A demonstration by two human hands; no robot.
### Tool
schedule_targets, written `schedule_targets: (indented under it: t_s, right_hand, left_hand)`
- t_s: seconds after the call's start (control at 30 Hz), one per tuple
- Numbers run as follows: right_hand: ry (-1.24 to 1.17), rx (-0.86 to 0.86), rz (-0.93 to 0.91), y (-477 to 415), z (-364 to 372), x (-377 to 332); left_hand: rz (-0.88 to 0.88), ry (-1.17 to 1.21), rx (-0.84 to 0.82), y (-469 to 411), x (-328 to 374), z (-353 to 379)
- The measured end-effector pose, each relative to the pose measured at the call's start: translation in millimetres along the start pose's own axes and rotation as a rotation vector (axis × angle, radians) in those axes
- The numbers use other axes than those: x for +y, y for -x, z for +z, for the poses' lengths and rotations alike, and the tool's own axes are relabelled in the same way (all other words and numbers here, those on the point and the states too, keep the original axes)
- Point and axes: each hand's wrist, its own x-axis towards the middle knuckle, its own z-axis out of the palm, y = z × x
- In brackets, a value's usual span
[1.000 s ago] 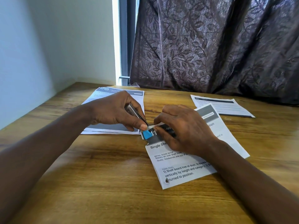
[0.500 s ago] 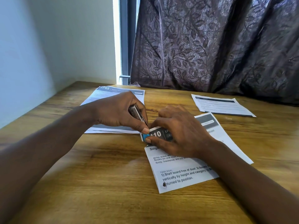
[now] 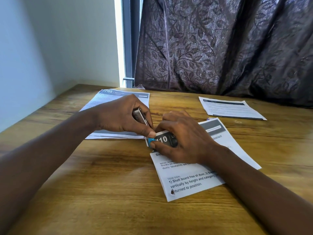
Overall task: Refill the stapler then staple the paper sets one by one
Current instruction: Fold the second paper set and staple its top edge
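Observation:
My left hand (image 3: 122, 116) grips a small metal stapler (image 3: 140, 116) with a blue base tip (image 3: 149, 141), its nose at the top left corner of a printed paper set (image 3: 189, 177). My right hand (image 3: 183, 138) pinches that corner, thumb beside the blue tip and fingers curled over the dark header reading "110". The corner of the set is lifted slightly off the wooden table (image 3: 101, 192). Most of the stapler's body is hidden inside my left hand.
A second paper set (image 3: 108, 99) lies under my left hand at the back left. A third (image 3: 230, 107) lies at the back right. A dark patterned curtain (image 3: 220, 48) hangs behind the table, and a pale wall (image 3: 42, 48) stands at the left.
My right hand has drawn the paper corner up to the stapler's nose and now covers part of the blue tip. My left hand has stayed in place on the stapler.

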Motion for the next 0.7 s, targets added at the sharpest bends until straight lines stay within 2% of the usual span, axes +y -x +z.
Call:
schedule_targets:
  t_s: [0.2, 0.57, 0.7]
  right_hand:
    - [-0.055, -0.009, 0.049, 2, -1, 6]
    - [-0.102, 0.071, 0.141, 7, -10, 13]
    - [-0.083, 0.14, 0.142, 7, -14, 18]
  left_hand:
    - [-0.011, 0.125, 0.141, 6, -7, -16]
    - [-0.057, 0.123, 0.28, 5, -29, -10]
    - [-0.06, 0.038, 0.222, 1, -32, 4]
